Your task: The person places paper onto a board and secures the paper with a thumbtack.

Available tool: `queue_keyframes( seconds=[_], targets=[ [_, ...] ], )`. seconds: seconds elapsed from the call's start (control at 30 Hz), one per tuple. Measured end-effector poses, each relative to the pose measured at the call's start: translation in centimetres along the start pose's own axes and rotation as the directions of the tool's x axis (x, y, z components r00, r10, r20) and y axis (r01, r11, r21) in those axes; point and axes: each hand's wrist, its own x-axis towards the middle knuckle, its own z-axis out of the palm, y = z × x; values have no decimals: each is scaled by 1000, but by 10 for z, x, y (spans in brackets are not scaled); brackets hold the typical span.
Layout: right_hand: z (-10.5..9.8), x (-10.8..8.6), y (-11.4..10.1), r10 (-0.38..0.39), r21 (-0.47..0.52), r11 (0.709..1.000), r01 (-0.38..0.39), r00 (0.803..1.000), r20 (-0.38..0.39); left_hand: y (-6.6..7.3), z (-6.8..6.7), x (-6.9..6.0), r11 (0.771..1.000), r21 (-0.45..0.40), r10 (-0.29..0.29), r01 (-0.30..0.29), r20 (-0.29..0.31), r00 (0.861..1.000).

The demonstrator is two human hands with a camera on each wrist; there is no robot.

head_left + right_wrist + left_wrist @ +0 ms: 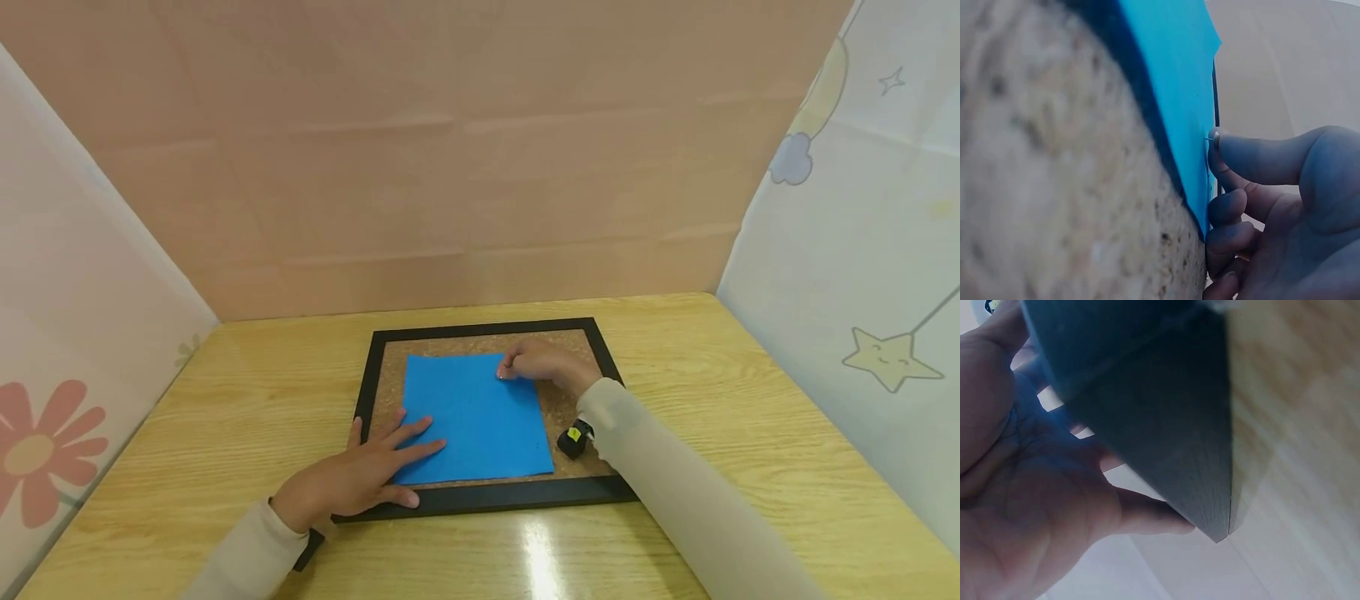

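A blue sheet of paper [472,417] lies on a framed corkboard [562,408]. At the sheet's upper right corner, my right hand [543,362] pinches a small push pin [1211,138] between thumb and index finger. The pin's thin shaft meets the paper in the right wrist view; how deep it goes I cannot tell. My left hand [360,477] rests with spread fingers on the sheet's lower left part and the board's edge. Its thumb touches the black frame [495,497], while the left wrist view shows the palm beside the frame's corner.
The corkboard sits on a light wooden table [247,400]. Behind it rises a plain pinkish-brown backdrop [450,167]. Pale printed panels stand at both sides, with a red flower [45,454] on the left and a yellow star [892,358] on the right.
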Motion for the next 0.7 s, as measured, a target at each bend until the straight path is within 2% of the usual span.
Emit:
queue_keyframes(
  seconds=[0.17, 0.5, 0.7],
  targets=[
    [0, 1, -3, 2, -33, 999, -3, 1000, -15, -2, 1, 2, 1000, 2, -11, 11, 2, 1000],
    [2, 3, 1, -47, -18, 999, 47, 999, -7, -2, 0, -1, 1000, 0, 2, -2, -2, 1000],
    [4, 6, 2, -27, -11, 1000, 27, 999, -21, -3, 0, -1, 1000, -1, 9, -9, -7, 1000]
  ],
)
